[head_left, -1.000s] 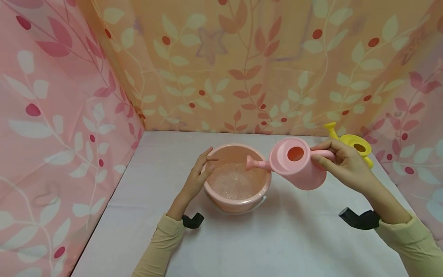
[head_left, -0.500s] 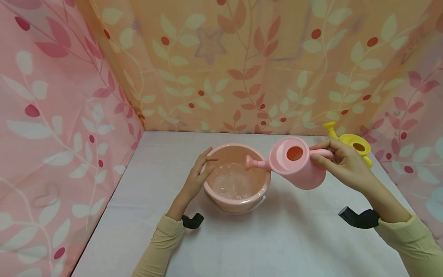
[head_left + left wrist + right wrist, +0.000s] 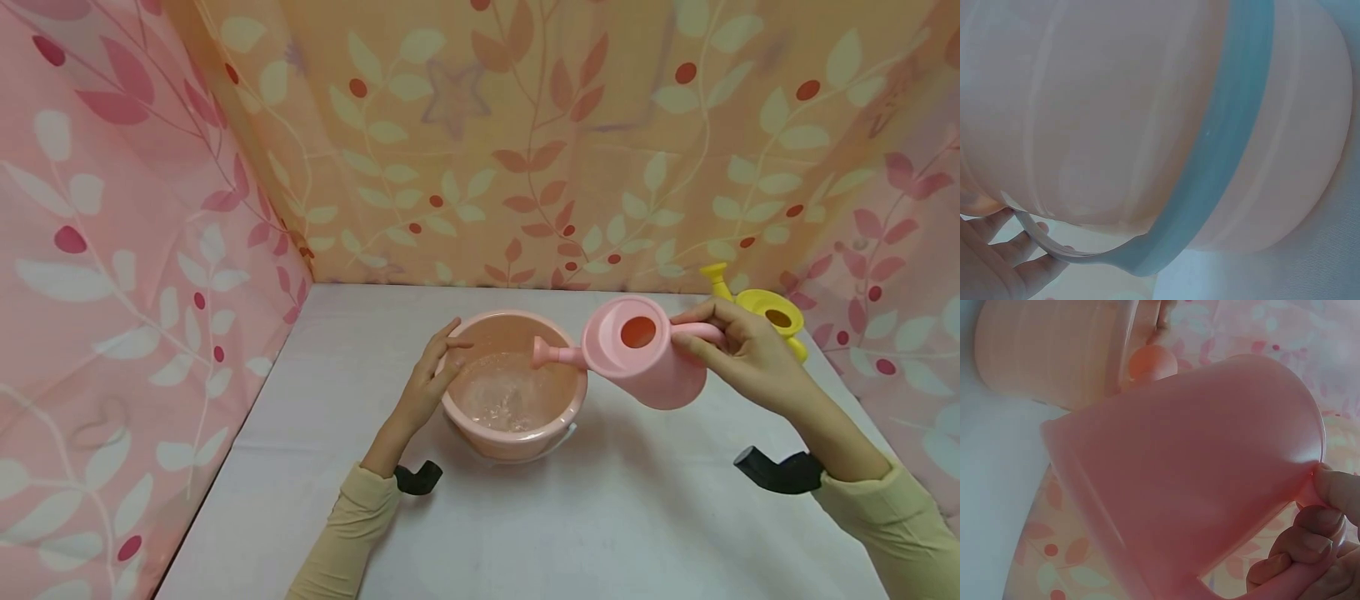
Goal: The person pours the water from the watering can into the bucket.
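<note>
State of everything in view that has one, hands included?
pink watering can: tilted, spout over bucket
bucket: upright, holding water
water: rippled, bubbly
bucket handle: lowered against bucket's outside
yellow watering can: appears upright, partly hidden behind right hand
right hand: grips pink can's handle
left hand: touches bucket at rim

Yellow watering can (image 3: 752, 303) before me, partly hidden, spout (image 3: 719, 284) aimed up and leftward. White table (image 3: 570, 525) spreading left of can and toward me. Behind can I see leaf-patterned orange cloth (image 3: 637, 167), red-dotted; faint purple star (image 3: 455, 98) on it, up and left of can. Pink leafy cloth (image 3: 911, 258) right of can; another pink cloth (image 3: 142, 275) well left of it.
</note>
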Motion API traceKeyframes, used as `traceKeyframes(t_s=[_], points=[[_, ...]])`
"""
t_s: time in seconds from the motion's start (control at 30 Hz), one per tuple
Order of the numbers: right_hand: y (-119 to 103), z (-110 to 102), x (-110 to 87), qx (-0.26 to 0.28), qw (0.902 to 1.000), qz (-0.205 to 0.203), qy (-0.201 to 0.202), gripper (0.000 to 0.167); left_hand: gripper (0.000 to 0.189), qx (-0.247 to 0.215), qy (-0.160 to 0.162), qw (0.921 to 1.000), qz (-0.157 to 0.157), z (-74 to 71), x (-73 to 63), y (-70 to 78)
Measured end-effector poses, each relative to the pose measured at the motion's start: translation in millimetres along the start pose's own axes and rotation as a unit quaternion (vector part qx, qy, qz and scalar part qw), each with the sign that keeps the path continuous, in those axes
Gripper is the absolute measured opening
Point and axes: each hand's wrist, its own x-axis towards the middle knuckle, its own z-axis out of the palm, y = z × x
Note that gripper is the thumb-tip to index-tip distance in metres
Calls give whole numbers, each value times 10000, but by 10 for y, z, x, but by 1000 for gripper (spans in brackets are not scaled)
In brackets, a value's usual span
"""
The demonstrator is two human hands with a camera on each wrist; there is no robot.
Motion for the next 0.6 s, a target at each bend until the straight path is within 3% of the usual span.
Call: traceKeyframes(t_s=[0.33,0.5,0.6], points=[[-11,10,10,-39,10000,-47,-4,25,27,-13,-17,10000,-27,-5,-2,1],[-18,7,13,-41,10000,-72,-24,25,28,-28,62,10000,10,10,19,-216],[-22,5,12,-62,10000,-69,-26,25,29,7,38,10000,-9,8,18,-191]])
